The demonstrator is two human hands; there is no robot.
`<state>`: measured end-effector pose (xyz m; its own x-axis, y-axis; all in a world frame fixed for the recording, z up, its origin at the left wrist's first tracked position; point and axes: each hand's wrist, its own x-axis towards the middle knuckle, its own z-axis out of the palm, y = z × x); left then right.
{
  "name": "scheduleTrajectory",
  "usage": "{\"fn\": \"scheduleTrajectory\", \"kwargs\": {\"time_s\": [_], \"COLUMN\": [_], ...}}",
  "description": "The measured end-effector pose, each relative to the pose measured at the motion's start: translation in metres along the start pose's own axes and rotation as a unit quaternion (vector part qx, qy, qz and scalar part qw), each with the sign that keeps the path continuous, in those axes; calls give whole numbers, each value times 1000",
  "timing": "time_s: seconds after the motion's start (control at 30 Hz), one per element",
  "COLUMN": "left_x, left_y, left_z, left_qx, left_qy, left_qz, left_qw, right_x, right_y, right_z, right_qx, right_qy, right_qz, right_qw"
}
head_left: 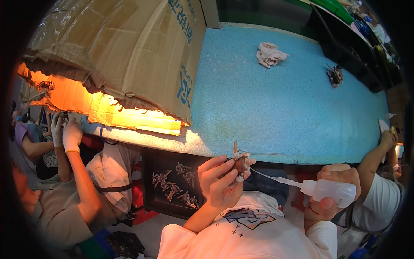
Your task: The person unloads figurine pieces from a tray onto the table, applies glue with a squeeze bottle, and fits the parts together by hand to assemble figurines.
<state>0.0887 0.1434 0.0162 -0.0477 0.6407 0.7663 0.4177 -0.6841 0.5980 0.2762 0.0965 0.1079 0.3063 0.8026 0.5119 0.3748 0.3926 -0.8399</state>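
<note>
My left hand (pixel 220 184) is closed around a small brown and pale figurine (pixel 243 165), held upright just over the near edge of the blue table (pixel 258 103). A thin pointed piece sticks up from the figurine. In my right hand (pixel 340 172) is a translucent white squeeze bottle (pixel 334 192), tilted on its side. Its long thin nozzle (pixel 284 180) points left, with the tip close beside the figurine. Whether any liquid comes out is too small to see.
A torn cardboard box (pixel 146 56), glowing orange inside, stands at left. A black tray (pixel 148 190) below the edge holds several figurines. Farther back lie a crumpled cloth (pixel 270 55), another figurine (pixel 335 76) and black bins (pixel 345 49). Co-workers' hands (pixel 72 136) flank me.
</note>
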Motion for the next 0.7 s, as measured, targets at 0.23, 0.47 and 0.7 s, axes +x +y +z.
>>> {"fn": "scheduleTrajectory", "kwargs": {"time_s": [0.23,0.47,0.7], "left_x": [0,-1,-2], "left_y": [0,-1,-3], "left_z": [0,2,-1], "left_qx": [5,-8,-45], "left_qy": [-7,-9,-15], "left_qz": [-1,-5,-18], "left_qw": [1000,1000,999], "right_x": [-1,1,-2], "right_y": [3,2,3], "right_z": [0,2,6], "right_qx": [-35,-37,-8], "right_qy": [-11,12,43], "right_qz": [-41,-48,18], "right_qw": [998,998,999]}}
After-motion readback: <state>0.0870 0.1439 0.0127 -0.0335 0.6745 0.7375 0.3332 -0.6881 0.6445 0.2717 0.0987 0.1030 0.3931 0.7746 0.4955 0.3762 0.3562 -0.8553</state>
